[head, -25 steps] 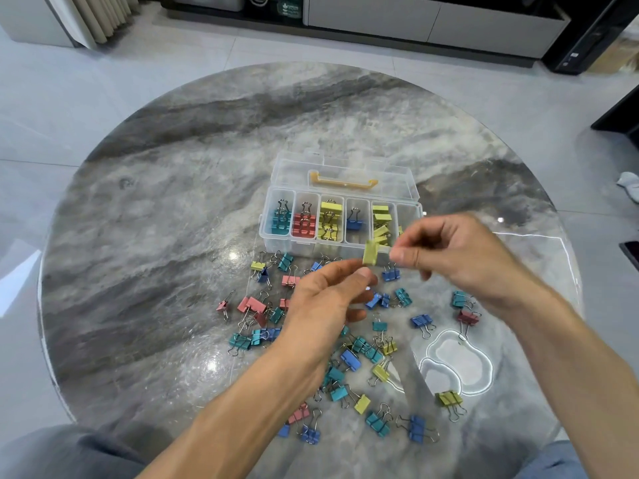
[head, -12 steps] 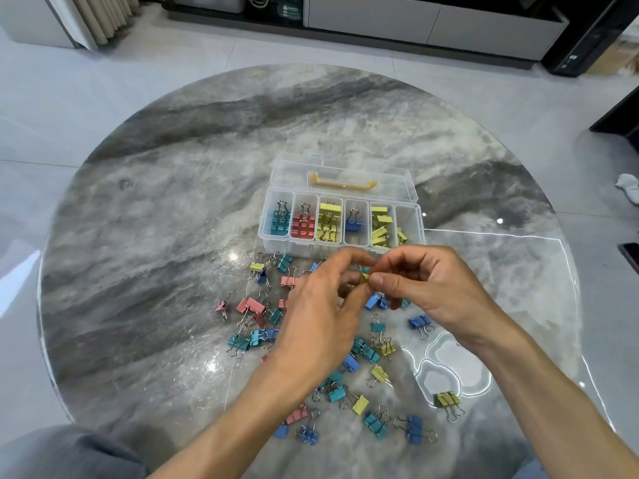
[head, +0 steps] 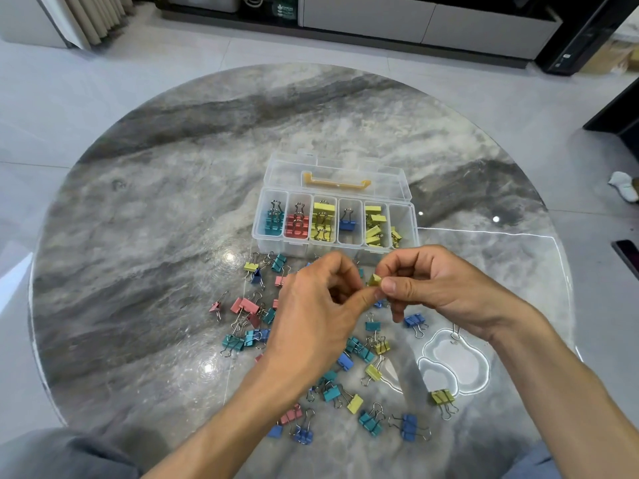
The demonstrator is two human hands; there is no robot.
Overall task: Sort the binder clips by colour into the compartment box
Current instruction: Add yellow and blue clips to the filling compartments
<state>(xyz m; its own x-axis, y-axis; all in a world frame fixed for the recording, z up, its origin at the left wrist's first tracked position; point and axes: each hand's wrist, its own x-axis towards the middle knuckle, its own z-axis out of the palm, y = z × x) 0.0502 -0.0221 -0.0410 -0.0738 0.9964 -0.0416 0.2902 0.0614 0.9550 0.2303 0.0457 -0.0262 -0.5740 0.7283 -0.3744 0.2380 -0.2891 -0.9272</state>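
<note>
Yellow clip (head: 374,280) raised, pinched between fingers (head: 389,284)

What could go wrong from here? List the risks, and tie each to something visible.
1. The yellow binder clip is only pinched between the fingertips of the left hand and right hand; it may slip into the loose clips on the marble table.
2. The compartment box already holds yellow clips in more than one compartment, so this one could split the colour further.
3. Reaching forward, a forearm might sweep clips lying below.
</note>
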